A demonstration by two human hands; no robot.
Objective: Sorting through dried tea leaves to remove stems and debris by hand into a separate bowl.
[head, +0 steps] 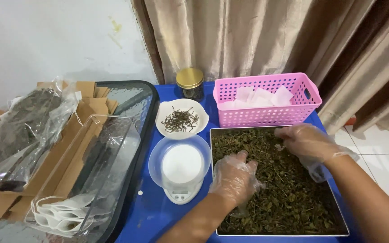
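Note:
A metal tray (214, 135) full of dried green leaves (289, 198) lies on the blue table. My left hand (232, 177), in a clear plastic glove, rests palm down in the leaves at the tray's left side, fingers curled into them. At the tray's far edge my right hand (305, 141), also gloved, has its fingers pinched together over the leaves. Whether it holds any leaves I cannot make out.
A small white digital scale (182, 168) stands left of the tray. Behind it are a white dish of dark twigs (181, 118), a gold-lidded jar (190, 83) and a pink basket (266, 114) of white sachets. A clear container (91, 180) and bagged leaves (21, 130) sit at left.

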